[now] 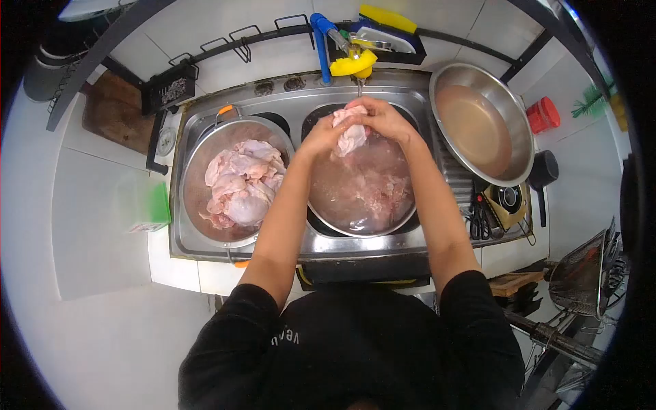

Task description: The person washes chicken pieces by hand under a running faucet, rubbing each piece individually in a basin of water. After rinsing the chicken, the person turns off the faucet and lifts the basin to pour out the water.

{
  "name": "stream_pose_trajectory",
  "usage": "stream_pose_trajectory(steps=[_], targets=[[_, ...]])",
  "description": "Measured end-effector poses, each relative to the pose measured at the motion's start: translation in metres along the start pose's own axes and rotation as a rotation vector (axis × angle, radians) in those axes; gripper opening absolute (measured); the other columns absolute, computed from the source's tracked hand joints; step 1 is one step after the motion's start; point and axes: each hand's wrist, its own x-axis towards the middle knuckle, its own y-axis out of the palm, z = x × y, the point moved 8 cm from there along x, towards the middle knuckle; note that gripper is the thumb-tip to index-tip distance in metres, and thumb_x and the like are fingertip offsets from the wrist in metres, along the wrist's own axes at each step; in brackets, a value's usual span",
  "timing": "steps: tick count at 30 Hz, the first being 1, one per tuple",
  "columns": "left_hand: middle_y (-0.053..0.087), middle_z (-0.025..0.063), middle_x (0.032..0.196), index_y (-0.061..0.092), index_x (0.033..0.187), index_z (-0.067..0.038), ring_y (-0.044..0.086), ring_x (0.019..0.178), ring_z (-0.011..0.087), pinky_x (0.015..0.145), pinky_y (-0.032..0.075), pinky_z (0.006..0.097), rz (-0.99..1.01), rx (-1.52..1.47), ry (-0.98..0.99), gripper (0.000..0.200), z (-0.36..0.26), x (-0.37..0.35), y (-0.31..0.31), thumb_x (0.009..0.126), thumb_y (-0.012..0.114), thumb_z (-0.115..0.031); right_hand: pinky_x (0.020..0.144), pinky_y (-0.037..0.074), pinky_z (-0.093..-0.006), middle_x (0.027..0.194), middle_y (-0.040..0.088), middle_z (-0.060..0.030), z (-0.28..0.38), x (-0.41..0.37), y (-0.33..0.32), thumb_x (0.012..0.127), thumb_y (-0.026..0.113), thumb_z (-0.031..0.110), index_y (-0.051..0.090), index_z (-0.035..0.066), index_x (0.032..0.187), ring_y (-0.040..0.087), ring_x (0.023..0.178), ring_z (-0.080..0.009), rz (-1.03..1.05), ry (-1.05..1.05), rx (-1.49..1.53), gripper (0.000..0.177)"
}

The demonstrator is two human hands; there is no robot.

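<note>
Both my hands hold one piece of raw chicken (351, 139) over the far side of a round basin of cloudy water (335, 188). My left hand (324, 137) grips it from the left, fingers curled round it. From the right, my right hand (384, 119) closes over its top. Just beyond them, water runs from the yellow-tipped faucet (360, 65). Reddish meat pieces (384, 195) lie in the basin's water. To the left, a colander (198, 181) holds a heap of raw chicken (244, 179).
A large metal bowl of cloudy liquid (525, 130) leans at the sink's right. Near it are a red cup (543, 115), scissors (480, 222) and a black-handled pan (543, 169). A wire rack (229, 42) runs along the back wall. A green-edged container (158, 205) stands left.
</note>
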Motion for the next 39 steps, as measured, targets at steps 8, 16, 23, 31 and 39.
stream_pose_trajectory(steps=[8,16,23,31,39], targets=[[0.061,0.0095,0.091,0.057,0.103,0.005,0.056,0.079,0.0154,0.069,0.046,0.0302,-0.345,-0.503,-0.233,0.048,0.039,-0.008,0.031,0.092,0.046,-0.041,0.085,0.043,-0.0292,0.102,0.059,-0.0111,-0.030,-0.009,0.002,0.080,0.066,0.018,0.059,0.003,0.107,0.056,0.095,-0.0212,-0.825,-0.143,-0.044,0.032],[0.056,0.0127,0.109,0.051,0.112,0.004,0.054,0.097,0.0195,0.081,0.045,0.0323,-0.315,-0.746,-0.186,0.048,0.058,-0.008,0.046,0.094,0.043,-0.040,0.068,0.047,-0.0303,0.076,0.065,-0.0102,-0.044,-0.020,-0.029,0.085,0.059,0.021,0.065,0.001,0.082,0.061,0.071,-0.0211,-1.032,-0.027,-0.080,0.021],[0.058,0.0100,0.103,0.051,0.113,0.001,0.055,0.090,0.0179,0.078,0.045,0.0317,-0.262,-0.656,-0.209,0.038,0.032,-0.016,0.041,0.095,0.043,-0.031,0.067,0.046,-0.0253,0.088,0.064,-0.0081,-0.042,-0.021,-0.013,0.085,0.062,0.029,0.058,-0.002,0.102,0.057,0.078,-0.0118,-0.854,0.086,0.365,0.036],[0.057,0.0093,0.106,0.049,0.111,0.000,0.056,0.094,0.0185,0.081,0.046,0.0319,-0.289,-0.676,-0.188,0.031,0.041,-0.012,0.050,0.096,0.041,-0.026,0.067,0.046,-0.0382,0.079,0.063,-0.0208,-0.038,-0.022,-0.028,0.084,0.057,0.034,0.063,0.001,0.088,0.062,0.073,-0.0315,-0.998,0.040,-0.199,0.034],[0.058,0.0094,0.103,0.049,0.110,-0.001,0.058,0.091,0.0194,0.079,0.048,0.0334,-0.228,-0.622,-0.323,0.029,0.045,-0.009,0.052,0.096,0.041,-0.024,0.062,0.046,-0.0292,0.070,0.062,-0.0050,-0.094,-0.009,-0.034,0.087,0.058,0.030,0.063,0.001,0.087,0.056,0.064,-0.0165,-0.892,0.249,0.528,0.030]])
